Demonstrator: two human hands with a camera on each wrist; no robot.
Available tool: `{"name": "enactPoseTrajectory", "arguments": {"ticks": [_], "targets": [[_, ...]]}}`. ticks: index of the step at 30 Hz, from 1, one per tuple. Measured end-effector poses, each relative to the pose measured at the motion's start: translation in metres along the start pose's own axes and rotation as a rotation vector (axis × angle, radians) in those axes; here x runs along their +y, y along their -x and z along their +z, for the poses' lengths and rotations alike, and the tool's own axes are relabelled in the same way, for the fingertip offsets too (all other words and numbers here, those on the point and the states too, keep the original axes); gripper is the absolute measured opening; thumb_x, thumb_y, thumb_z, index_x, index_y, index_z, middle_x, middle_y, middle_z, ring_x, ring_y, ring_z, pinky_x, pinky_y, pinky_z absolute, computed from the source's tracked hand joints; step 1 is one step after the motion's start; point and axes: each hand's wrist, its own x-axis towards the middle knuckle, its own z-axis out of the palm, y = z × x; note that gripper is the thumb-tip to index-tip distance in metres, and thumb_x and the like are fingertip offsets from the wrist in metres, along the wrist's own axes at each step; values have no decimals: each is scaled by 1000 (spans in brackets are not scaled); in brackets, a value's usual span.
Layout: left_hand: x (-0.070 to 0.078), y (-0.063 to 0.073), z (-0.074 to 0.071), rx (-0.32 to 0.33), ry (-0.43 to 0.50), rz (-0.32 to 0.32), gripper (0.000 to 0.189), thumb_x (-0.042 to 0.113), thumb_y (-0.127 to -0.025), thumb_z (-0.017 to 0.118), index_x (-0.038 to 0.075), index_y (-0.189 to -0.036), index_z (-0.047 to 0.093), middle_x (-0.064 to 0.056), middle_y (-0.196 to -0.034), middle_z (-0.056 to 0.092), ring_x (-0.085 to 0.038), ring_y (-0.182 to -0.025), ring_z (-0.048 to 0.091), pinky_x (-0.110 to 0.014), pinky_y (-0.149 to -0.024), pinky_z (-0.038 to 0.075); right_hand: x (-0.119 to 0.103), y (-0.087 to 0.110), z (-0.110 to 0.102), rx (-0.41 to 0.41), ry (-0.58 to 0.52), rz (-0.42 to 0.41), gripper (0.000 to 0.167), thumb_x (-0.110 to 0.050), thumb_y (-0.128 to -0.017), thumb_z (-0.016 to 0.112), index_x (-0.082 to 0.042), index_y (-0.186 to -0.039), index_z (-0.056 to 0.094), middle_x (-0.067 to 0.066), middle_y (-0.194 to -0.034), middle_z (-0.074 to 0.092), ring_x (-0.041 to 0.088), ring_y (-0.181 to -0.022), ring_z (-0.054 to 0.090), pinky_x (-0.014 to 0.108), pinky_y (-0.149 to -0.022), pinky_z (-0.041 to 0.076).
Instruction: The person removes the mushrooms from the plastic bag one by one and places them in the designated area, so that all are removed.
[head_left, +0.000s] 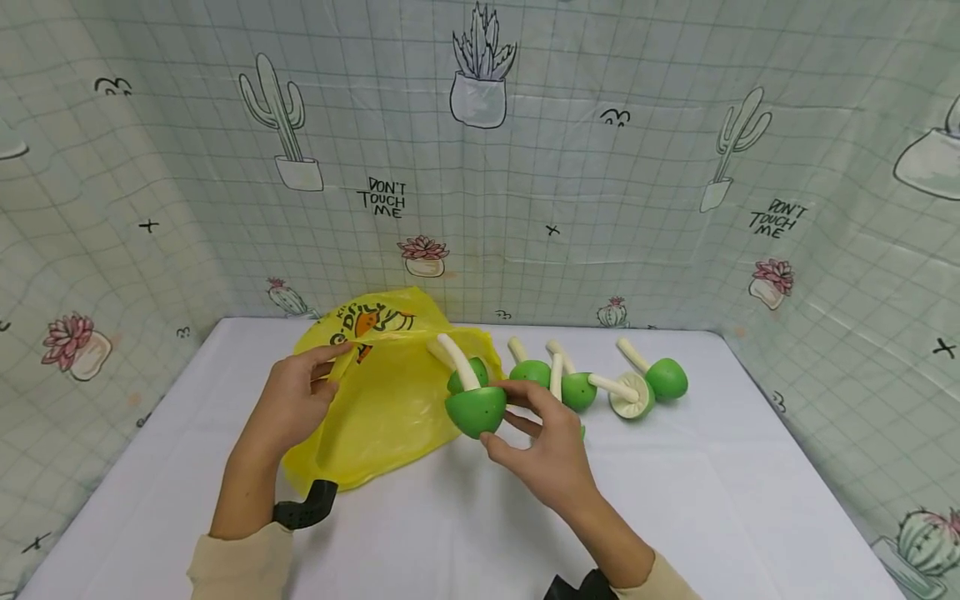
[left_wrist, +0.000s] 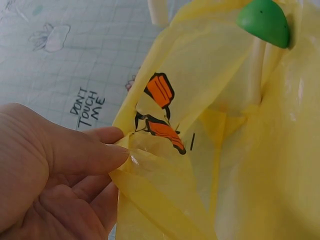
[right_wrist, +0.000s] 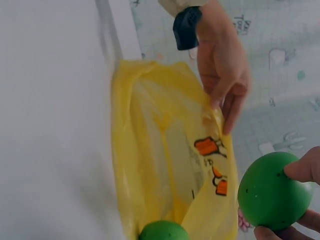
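In the head view my left hand (head_left: 288, 407) pinches the edge of a yellow plastic bag (head_left: 382, 417) between thumb and fingers, lifting that side. My right hand (head_left: 553, 450) holds a toy mushroom (head_left: 476, 412) by its green cap, with the cream stem pointing up and to the left. The held green cap (right_wrist: 272, 192) also shows close up in the right wrist view. Behind it, at the bag's right-hand opening, lies another green mushroom (head_left: 481, 372). From the left wrist view, this mushroom's cap (left_wrist: 265, 22) is outermost and its stem points into the bag.
Several more green mushrooms (head_left: 667, 380) lie on the white table (head_left: 720, 492) to the right of the bag, one of them partly hidden by my right hand. A cactus-printed cloth (head_left: 555, 167) surrounds the table at the back and sides.
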Motion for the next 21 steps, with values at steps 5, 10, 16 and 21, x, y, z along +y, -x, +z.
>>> {"name": "enactPoseTrajectory", "arguments": {"ticks": [5,10,16,21], "targets": [[1,1,0,3,-4,-7,58,-14,-100,55,2,-155,51,-29,-151,50,-46,-133,56,-56,-105,52,8,1,-21,54,35,29,59,13,-75,85,0,-130,66,13,-130,67,30,-119,67,34,-94,60],[1,1,1,4,-5,1,58,-14,-99,55,2,-155,51,-29,-150,52,-46,-132,57,-56,-105,53,20,4,-43,108,82,63,57,13,-76,85,3,-129,65,15,-129,67,30,-119,67,31,-95,59],[1,1,1,-1,-5,-3,58,-14,-100,55,2,-155,51,-29,-153,49,-47,-134,55,-57,-105,52,33,11,-66,145,115,119,56,11,-80,84,2,-131,64,15,-133,65,29,-124,65,25,-95,57],[2,0,2,-7,-10,-10,58,-13,-100,55,2,-156,50,-28,-151,51,-46,-133,56,-55,-105,53,39,19,-78,171,142,152,57,11,-81,84,3,-133,63,16,-136,64,28,-124,64,23,-94,57]]}}
